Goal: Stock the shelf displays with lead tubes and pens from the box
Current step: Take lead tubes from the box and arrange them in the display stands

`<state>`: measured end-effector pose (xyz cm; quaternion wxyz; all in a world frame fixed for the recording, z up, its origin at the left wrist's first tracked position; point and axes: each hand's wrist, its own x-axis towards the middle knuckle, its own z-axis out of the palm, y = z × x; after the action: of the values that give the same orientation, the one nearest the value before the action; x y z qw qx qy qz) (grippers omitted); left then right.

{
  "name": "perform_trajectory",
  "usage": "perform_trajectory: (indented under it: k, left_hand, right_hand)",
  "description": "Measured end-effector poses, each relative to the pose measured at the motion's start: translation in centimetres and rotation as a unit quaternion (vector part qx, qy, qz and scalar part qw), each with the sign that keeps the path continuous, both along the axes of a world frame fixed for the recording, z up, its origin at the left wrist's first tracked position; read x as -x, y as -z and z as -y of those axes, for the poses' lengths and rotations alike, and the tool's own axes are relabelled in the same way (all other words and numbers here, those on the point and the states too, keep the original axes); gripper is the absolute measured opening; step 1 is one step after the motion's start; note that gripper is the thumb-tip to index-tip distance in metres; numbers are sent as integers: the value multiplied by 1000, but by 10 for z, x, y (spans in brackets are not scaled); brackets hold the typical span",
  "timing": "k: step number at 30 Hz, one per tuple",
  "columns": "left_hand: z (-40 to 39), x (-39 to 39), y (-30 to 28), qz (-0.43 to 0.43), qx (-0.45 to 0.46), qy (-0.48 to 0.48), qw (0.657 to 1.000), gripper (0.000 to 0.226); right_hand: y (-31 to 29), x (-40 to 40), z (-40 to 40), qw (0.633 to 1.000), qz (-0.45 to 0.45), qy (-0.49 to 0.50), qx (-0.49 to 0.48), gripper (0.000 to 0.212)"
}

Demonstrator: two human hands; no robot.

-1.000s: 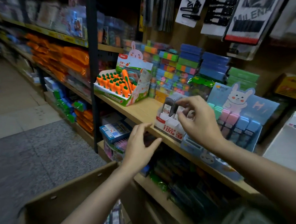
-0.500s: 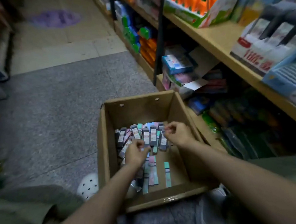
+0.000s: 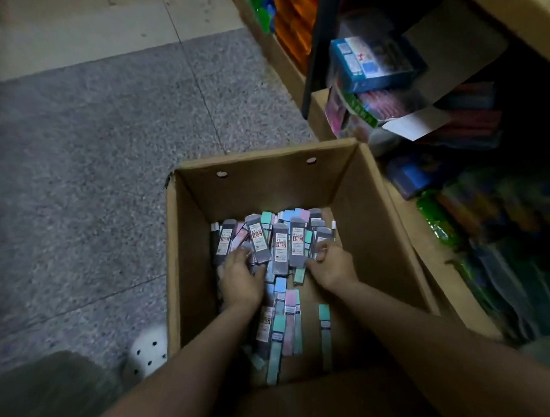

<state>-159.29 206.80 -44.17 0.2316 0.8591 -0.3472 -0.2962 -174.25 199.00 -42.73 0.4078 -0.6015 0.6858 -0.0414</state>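
Open brown cardboard box (image 3: 186,246) on grey speckled floor, frame centre. Inside, heap of small grey-black labelled lead tubes (image 3: 280,245) mixed with pastel pens. Left hand (image 3: 241,279) and right hand (image 3: 330,264) both down in heap, fingers curled round tubes, exact grip blurred. Gathering step, judged; next calls for lifting handful to shelf display. Display out of frame; dim lower shelves (image 3: 431,256) at right, contents indistinct.

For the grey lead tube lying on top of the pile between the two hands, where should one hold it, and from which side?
Probably pinch the grey lead tube across its long narrow sides, near its lower end, coming from above. It lies flat, label up, on top of the pile in the box, lengthwise toward the person. The left hand and right hand flank it.
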Motion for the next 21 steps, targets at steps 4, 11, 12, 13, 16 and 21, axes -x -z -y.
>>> perform_trajectory:
  k: [4, 11, 12, 13, 16, 21]
  left_hand:
    - [26, 1, 14, 43, 22, 97, 994, 51]
    - [23, 4, 30, 97, 19, 210, 973, 52]
    - [21, 7, 30, 87, 26, 223, 971, 51]
    - [20, 10, 29, 75, 32, 228, 970, 49]
    - [16, 16, 23, 42, 46, 218, 974, 42]
    - [12, 25, 1, -123, 144, 29, 982, 35]
  right_hand:
    - [22, -17, 10, 1000, -19, 9, 17, 37]
    - [40, -23, 8, 999, -22, 35, 18, 27]
    - [40, -22, 8, 999, -13, 47, 12, 20]
    - [39, -21, 8, 998, -1, 61, 7, 12]
    - [33, -9, 8, 992, 48, 118, -20, 19]
    - [14, 13, -1, 949, 209, 196, -132, 11]
